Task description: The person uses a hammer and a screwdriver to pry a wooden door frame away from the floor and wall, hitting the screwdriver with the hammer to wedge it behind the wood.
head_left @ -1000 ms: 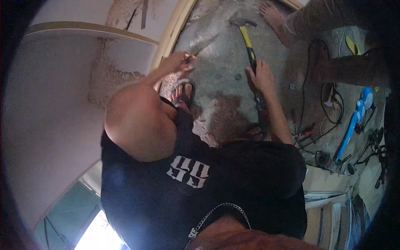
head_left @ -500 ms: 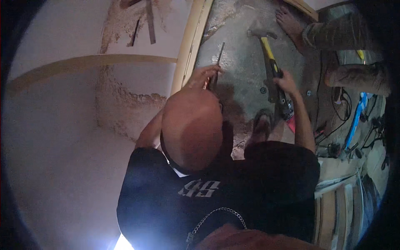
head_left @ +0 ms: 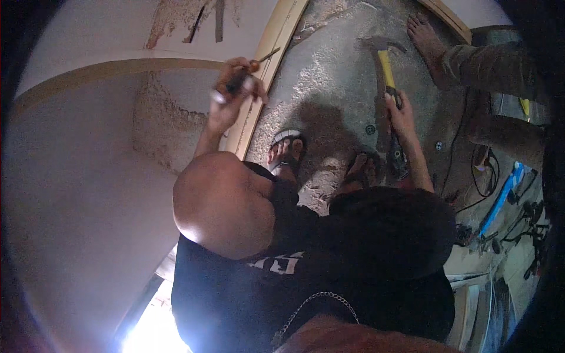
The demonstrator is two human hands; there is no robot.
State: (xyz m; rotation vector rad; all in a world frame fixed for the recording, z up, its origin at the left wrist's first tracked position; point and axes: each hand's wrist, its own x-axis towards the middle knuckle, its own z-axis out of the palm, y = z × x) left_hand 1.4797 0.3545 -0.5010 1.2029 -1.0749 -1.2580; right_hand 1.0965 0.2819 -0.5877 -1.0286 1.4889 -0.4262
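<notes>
Dusty grey concrete floor (head_left: 338, 88) lies right of a pale yellow wooden frame (head_left: 288, 23). Grasping fingers of the blurred left hand (head_left: 234, 85) hold a thin metal-shafted tool with an orange handle (head_left: 254, 66), its tip pointing far and right. The right hand (head_left: 402, 116) is wrapped around a yellow-and-black-handled claw hammer (head_left: 385, 67), head at the far end. Another person's bare foot (head_left: 426, 38) is farther right, near the hammer head.

From here I see a long, narrow, bright-blue object (head_left: 501, 201) lying near a thin, black, looped cable (head_left: 498, 174).
</notes>
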